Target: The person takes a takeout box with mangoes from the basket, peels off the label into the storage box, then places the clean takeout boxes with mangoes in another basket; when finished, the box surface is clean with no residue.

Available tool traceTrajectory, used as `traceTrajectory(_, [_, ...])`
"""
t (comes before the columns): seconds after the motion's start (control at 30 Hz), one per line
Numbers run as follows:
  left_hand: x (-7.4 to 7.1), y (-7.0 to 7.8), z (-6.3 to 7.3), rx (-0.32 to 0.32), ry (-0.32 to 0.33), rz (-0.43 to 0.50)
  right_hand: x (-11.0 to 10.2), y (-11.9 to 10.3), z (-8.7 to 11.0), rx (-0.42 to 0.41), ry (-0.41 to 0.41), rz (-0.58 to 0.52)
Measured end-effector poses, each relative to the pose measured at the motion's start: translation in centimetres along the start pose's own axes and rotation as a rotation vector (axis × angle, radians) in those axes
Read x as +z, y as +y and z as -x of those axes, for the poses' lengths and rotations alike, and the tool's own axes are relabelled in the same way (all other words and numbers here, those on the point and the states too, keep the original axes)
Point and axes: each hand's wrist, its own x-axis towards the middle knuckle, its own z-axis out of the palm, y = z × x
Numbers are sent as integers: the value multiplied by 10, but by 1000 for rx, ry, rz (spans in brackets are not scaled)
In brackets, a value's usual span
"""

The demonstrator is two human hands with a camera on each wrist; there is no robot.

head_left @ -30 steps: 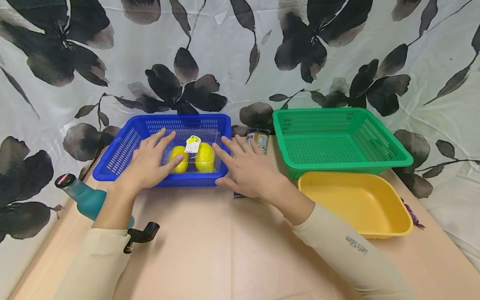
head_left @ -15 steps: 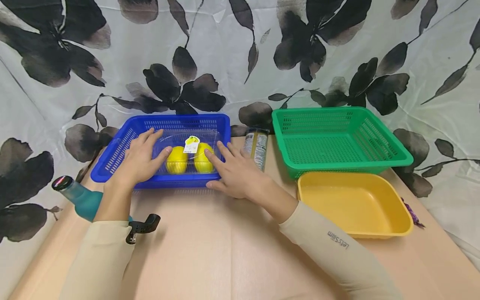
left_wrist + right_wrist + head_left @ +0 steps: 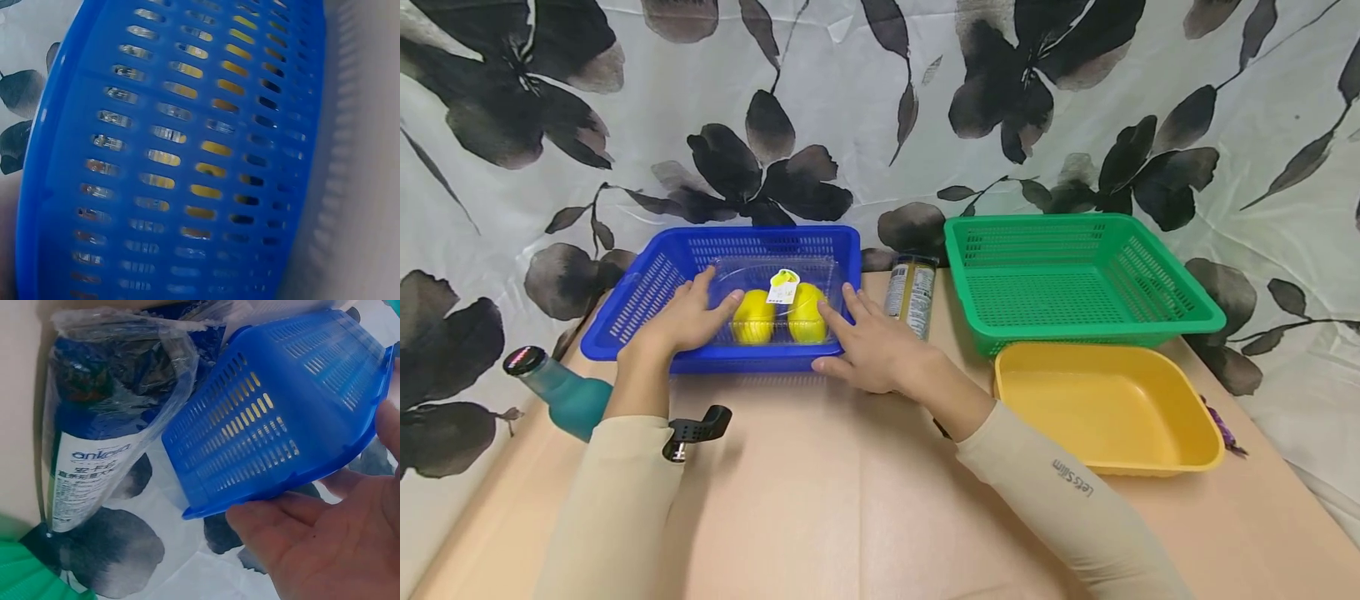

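Note:
A clear plastic box (image 3: 820, 271) with two yellow fruits (image 3: 754, 318) and a white label sits inside the blue basket (image 3: 760, 360). My left hand (image 3: 681, 323) reaches over the basket's front rim, its spread fingers along the box's left side. At the basket's right end, my right hand (image 3: 880, 346) has its fingers extended along the rim, its thumb low near the front corner. In the right wrist view, that hand's fingers (image 3: 269, 531) lie against the basket's edge. Through the slots of the basket wall (image 3: 206, 134), yellow fruit shows in the left wrist view.
A cylindrical printed package (image 3: 913, 292) in clear wrap stands between the blue basket and a green basket (image 3: 1097, 329). A yellow tub (image 3: 1108, 350) stands in front of the green one. On the left, a teal bottle (image 3: 576, 400) lies tilted by my left forearm.
My left hand has lowered and drawn leftward to the box's left side. My right hand has shifted left and down to the basket's right rim, uncovering more of the package.

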Motion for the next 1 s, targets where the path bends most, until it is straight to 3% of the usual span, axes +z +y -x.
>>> traceTrajectory(0.13, [-3, 0, 0, -77, -29, 5, 1, 3, 1, -26, -20, -75])
traceTrajectory(0.27, [-5, 0, 2, -120, -9, 30, 3, 3, 2, -33, -22, -113])
traceTrajectory(0.57, [-5, 5, 0, -80, 82, 68, 6, -1, 4, 39, -9, -39])
traceTrajectory(0.87, [-18, 20, 9, -79, 213, 52, 6, 2, 5, 11, 18, -6])
traceTrajectory(1.0, [-25, 27, 14, -101, 230, 14, 6, 3, 5, 5, 36, -16])
